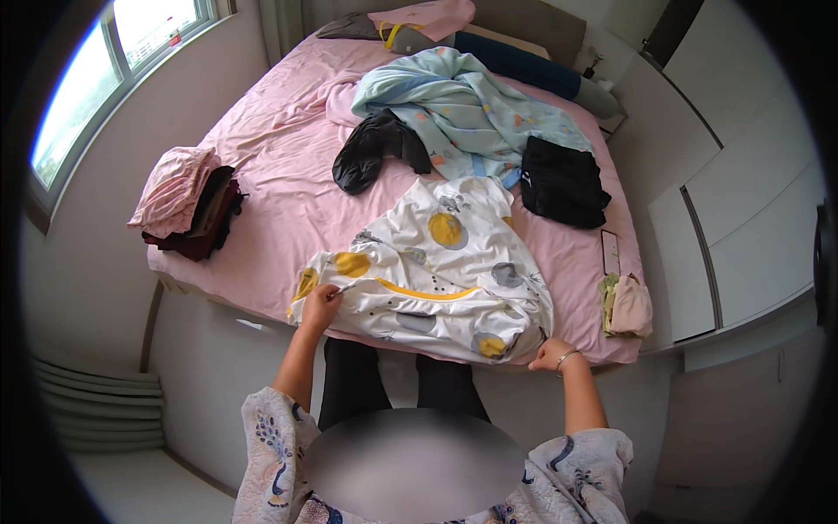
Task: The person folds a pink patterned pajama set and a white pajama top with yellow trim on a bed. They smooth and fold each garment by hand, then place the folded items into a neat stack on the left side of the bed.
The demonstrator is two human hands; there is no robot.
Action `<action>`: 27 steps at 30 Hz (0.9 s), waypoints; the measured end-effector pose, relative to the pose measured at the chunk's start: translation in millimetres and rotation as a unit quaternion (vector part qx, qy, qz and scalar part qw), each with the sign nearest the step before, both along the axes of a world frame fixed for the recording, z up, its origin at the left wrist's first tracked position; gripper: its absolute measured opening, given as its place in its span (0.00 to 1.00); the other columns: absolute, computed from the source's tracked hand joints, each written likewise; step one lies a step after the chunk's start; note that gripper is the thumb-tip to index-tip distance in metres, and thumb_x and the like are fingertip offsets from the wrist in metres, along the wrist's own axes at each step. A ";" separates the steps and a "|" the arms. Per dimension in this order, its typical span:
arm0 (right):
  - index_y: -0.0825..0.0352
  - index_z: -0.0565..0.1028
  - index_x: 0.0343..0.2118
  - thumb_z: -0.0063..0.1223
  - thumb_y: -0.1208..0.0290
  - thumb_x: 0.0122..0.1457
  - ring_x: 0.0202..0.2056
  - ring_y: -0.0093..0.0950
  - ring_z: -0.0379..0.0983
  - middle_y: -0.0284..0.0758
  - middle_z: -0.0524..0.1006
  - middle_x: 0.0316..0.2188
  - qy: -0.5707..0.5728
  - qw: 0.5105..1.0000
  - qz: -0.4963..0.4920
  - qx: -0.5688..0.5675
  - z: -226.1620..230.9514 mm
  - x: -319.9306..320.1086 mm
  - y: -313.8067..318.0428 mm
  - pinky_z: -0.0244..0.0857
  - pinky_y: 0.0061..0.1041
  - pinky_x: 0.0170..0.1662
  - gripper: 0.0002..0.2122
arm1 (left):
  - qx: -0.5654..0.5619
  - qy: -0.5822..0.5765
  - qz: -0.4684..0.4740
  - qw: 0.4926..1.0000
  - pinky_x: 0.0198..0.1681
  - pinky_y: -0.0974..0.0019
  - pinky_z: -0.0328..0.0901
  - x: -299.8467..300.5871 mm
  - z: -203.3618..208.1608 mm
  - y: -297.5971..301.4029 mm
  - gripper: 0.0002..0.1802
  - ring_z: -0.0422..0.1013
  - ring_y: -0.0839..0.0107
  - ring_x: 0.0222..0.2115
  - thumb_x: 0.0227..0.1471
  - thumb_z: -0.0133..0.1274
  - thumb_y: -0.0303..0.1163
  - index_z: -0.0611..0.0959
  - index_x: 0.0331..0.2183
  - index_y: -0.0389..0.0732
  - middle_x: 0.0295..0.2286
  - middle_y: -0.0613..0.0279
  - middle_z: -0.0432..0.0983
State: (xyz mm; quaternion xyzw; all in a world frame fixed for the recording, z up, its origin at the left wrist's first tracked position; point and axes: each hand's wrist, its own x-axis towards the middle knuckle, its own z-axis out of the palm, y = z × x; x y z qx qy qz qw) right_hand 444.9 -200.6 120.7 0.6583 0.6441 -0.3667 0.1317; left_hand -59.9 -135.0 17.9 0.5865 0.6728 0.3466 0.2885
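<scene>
A white garment (454, 249) with yellow and grey round prints lies spread at the near edge of the bed. Its yellow-trimmed neckline (428, 293) faces me, and the body stretches away and widens. My left hand (321, 307) is closed in a pinch on the cloth left of the neckline. At the garment's near right corner, my right hand (552, 354) is closed on its edge, with a bracelet on the wrist. Part of the near side looks bunched and slightly raised between the hands.
On the bed's pink sheet (271, 148) are a folded clothes stack (183, 196), a black crumpled garment (377, 148), a folded black garment (563, 183), a light blue quilt (471, 105) and small folded pieces (630, 306). White cabinets (742, 192) stand right; a window (113, 70) is left.
</scene>
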 end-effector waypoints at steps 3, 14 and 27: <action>0.65 0.77 0.24 0.55 0.62 0.45 0.30 0.37 0.72 0.38 0.76 0.25 0.024 0.985 -0.047 0.163 10.2 -30.9 14.3 0.65 0.30 0.32 0.11 | -0.002 -0.005 0.004 1.000 0.29 0.65 0.64 -4.0 -5.4 1.1 0.11 0.70 0.63 0.24 0.40 0.54 0.32 0.79 0.28 0.34 0.23 0.53 0.73; 0.62 0.78 0.26 0.54 0.63 0.44 0.31 0.37 0.73 0.41 0.76 0.28 -0.017 0.960 -0.049 0.276 -30.7 -126.0 113.4 0.67 0.31 0.36 0.09 | 0.005 -0.007 0.003 1.000 0.29 0.67 0.64 -3.1 6.4 -5.2 0.10 0.69 0.66 0.23 0.40 0.55 0.30 0.79 0.28 0.34 0.23 0.55 0.72; 0.71 0.75 0.19 0.56 0.72 0.45 0.15 0.16 0.65 0.30 0.72 0.13 0.247 0.939 -0.175 0.160 4.8 -18.9 53.1 0.59 0.17 0.19 0.07 | 0.000 -0.010 0.005 1.000 0.28 0.66 0.64 -5.0 0.4 -1.8 0.10 0.69 0.66 0.22 0.40 0.54 0.31 0.79 0.28 0.34 0.22 0.55 0.73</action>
